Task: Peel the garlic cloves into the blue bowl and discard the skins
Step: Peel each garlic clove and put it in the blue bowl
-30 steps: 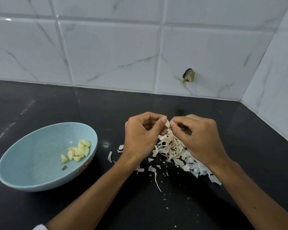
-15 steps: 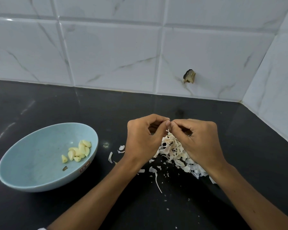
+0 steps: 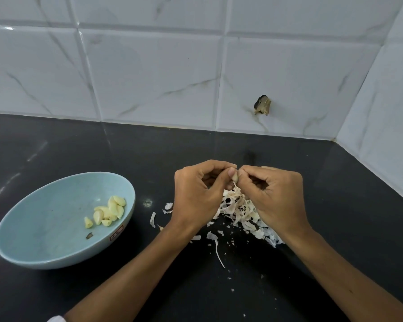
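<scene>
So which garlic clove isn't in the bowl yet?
The clove pinched between the left hand and right hand above the skin pile; the others lie peeled in the blue bowl.

We see a pale blue bowl (image 3: 44, 217) with a small red-and-white label (image 3: 116, 233) near its rim, and pale yellow cloves (image 3: 109, 211) and one dark brown fleck (image 3: 89, 235) inside. The single clove (image 3: 235, 177) above the skins (image 3: 237, 208) is creamy white; the skins run off-white to tan. Our bench (image 3: 335, 228) is black, the wall tiles (image 3: 149, 77) white with thin grey marble veins.
</scene>
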Motion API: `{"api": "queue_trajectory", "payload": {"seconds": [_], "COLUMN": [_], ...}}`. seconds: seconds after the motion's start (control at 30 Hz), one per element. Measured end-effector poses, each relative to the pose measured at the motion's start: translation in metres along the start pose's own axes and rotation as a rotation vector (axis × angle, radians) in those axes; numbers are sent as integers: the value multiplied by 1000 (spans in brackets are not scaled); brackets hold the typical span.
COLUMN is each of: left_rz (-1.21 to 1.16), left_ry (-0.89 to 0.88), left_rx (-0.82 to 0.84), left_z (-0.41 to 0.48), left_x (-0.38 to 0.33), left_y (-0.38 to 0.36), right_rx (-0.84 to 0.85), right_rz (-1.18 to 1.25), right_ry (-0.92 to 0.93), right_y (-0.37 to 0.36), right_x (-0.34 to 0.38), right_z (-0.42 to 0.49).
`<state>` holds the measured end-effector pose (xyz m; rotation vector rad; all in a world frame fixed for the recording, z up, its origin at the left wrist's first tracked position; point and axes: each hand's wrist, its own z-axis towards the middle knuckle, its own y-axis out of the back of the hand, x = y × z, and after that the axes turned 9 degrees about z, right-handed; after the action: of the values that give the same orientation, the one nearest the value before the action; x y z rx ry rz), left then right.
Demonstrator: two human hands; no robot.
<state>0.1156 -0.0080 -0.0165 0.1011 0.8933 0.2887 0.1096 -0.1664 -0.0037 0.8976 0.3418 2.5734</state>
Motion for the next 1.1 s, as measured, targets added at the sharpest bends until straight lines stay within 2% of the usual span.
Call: {"api": "queue_trajectory", "payload": {"seconds": [0.17,0.27,0.4,0.5,0.73,0.9,1.1], "left_rz": [-102,-200,-336,-352,-212,-255,-239], "left_ry": [49,128,237,261,196,198,130], "left_rx": [24,49,76,120,177,244,202], "left_z": [4,4,4,6,12,9,10], "left_x": [-3,-4,-9,-10,-8,-10,-11], "left_y": [1,0,0,2,9,8,9], "right_rx": [-59,-101,-94,-54,20,-6,-67], "right_rz": [34,-49,-111,-118,-79,-87,-111], "right_ry": [3,49,103,123,98,74,82], "right_y": [-1,-1,1,4,5,9,20], "right_x": [4,2,2,0,-1,-2,-1], "right_z": [4,3,4,5,6,10,14]}}
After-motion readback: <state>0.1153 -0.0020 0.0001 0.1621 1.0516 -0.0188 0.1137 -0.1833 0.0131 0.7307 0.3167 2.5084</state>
